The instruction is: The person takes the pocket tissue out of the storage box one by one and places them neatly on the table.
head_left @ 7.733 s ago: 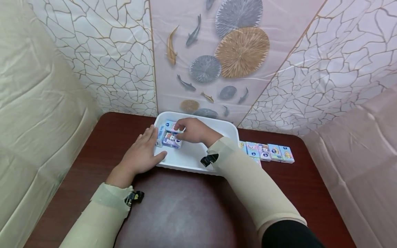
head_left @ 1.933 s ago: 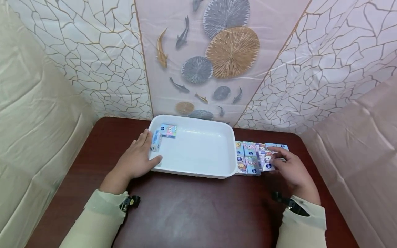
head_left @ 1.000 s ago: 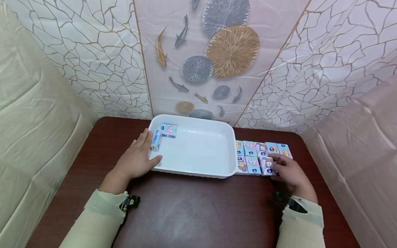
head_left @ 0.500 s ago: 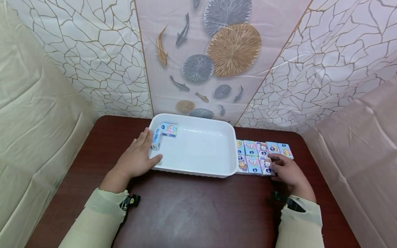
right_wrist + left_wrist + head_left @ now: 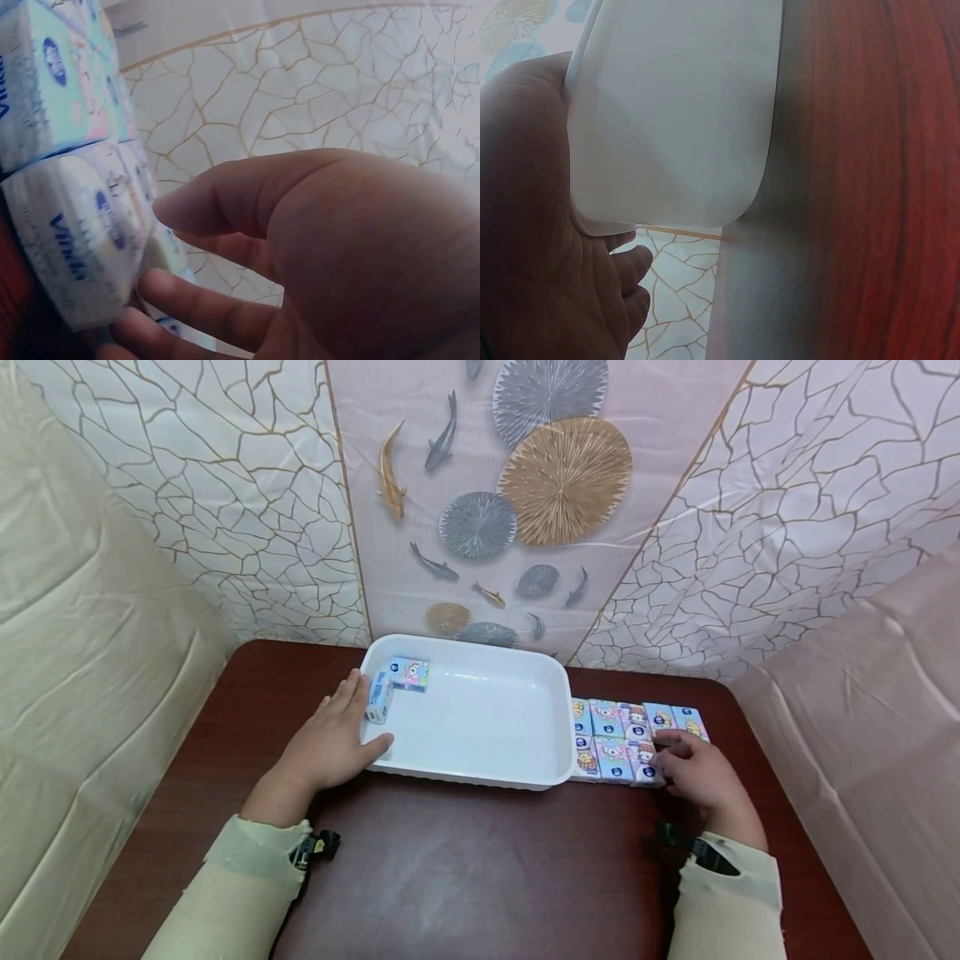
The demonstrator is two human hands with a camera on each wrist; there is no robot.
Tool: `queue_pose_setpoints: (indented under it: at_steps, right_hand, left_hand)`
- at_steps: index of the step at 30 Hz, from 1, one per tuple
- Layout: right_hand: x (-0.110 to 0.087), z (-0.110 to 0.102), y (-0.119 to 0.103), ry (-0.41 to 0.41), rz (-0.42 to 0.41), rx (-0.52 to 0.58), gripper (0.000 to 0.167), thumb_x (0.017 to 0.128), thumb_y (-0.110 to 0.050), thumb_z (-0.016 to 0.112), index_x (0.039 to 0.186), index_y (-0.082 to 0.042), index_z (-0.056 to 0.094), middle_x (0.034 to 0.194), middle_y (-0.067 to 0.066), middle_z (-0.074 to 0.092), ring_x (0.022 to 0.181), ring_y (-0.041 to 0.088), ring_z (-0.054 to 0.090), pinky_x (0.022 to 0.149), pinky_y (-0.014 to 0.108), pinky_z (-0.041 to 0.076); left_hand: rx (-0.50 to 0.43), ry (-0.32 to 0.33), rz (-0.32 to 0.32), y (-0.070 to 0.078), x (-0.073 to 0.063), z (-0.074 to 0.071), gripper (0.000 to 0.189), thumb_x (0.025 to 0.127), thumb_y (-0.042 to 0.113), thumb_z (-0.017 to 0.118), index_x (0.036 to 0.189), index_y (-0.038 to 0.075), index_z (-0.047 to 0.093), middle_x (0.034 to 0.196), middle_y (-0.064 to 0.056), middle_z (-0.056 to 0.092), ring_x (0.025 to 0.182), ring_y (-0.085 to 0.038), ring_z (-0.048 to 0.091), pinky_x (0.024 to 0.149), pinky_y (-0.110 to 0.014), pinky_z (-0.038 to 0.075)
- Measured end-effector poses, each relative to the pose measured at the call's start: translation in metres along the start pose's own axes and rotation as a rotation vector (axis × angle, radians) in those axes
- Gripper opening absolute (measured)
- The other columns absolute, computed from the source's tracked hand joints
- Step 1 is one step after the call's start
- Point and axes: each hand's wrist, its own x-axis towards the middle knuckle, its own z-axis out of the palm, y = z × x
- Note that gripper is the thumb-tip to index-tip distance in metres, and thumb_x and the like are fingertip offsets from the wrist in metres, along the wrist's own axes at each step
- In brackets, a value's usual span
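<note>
In the head view, my left hand [image 5: 322, 752] rests against the left end of a white plastic tray [image 5: 487, 779], its fingers extended along the rim. The left wrist view shows my palm against the tray wall [image 5: 675, 112]. My right hand [image 5: 705, 781] is at the right end of the front row of tissue packs. Its loosely bent fingertips are at the side of a purple-and-white tissue pack [image 5: 642, 762], which lies flat. In the right wrist view, that pack [image 5: 79, 232] bears the word Vinda, and thumb and fingers are spread beside it.
Inside the tray's left end, one blue tissue pack [image 5: 379, 698] stands on edge and another pack [image 5: 409, 672] lies behind it. Several packs form two rows right of the tray, including a blue pack [image 5: 614, 760]. A patterned curtain [image 5: 480, 593] hangs behind the dark wooden table [image 5: 480, 868].
My right hand took the purple tissue pack out of the tray, set it down at the front row's end and loosened its hold, shifting slightly right. My left hand stays on the tray.
</note>
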Motion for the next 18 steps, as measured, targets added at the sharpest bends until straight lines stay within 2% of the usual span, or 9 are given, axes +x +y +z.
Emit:
queue_pose_setpoints:
  at_steps: [6, 10, 14, 18]
  right_hand:
    - [-0.012, -0.006, -0.022, 0.132, -0.008, -0.085, 0.057, 0.115, -0.036, 0.060, 0.163, -0.007, 0.054, 0.149, 0.032, 0.061, 0.109, 0.037, 0.068, 0.077, 0.031, 0.059]
    - [-0.026, -0.005, -0.045, 0.184, -0.077, -0.077, 0.057, 0.114, -0.040, 0.061, 0.162, -0.009, 0.056, 0.148, 0.029, 0.062, 0.112, 0.041, 0.074, 0.076, 0.029, 0.063]
    - [-0.039, 0.005, -0.072, 0.203, -0.158, -0.083, 0.053, 0.114, -0.043, 0.063, 0.157, -0.011, 0.060, 0.144, 0.026, 0.065, 0.109, 0.040, 0.076, 0.074, 0.028, 0.064]
    - [-0.041, 0.022, -0.096, 0.163, -0.239, -0.080, 0.047, 0.114, -0.041, 0.065, 0.151, -0.012, 0.064, 0.137, 0.022, 0.066, 0.107, 0.037, 0.074, 0.075, 0.034, 0.068]
  left_hand:
    - [0.003, 0.005, 0.002, -0.001, 0.001, 0.001, 0.108, 0.109, 0.058, 0.060, 0.180, 0.003, 0.000, 0.191, -0.019, -0.002, 0.177, -0.044, 0.009, 0.142, -0.065, 0.013]
    - [-0.001, 0.007, -0.001, -0.002, 0.000, 0.000, 0.108, 0.108, 0.058, 0.060, 0.180, 0.003, 0.001, 0.191, -0.019, -0.002, 0.177, -0.044, 0.009, 0.142, -0.065, 0.013]
    - [-0.005, 0.008, -0.005, -0.002, 0.000, 0.001, 0.108, 0.108, 0.059, 0.060, 0.180, 0.004, 0.000, 0.191, -0.018, -0.003, 0.177, -0.043, 0.008, 0.142, -0.065, 0.013]
    - [-0.001, 0.010, -0.004, -0.003, 0.000, 0.002, 0.108, 0.108, 0.057, 0.061, 0.180, 0.004, 0.000, 0.191, -0.018, -0.003, 0.177, -0.043, 0.007, 0.143, -0.065, 0.013]
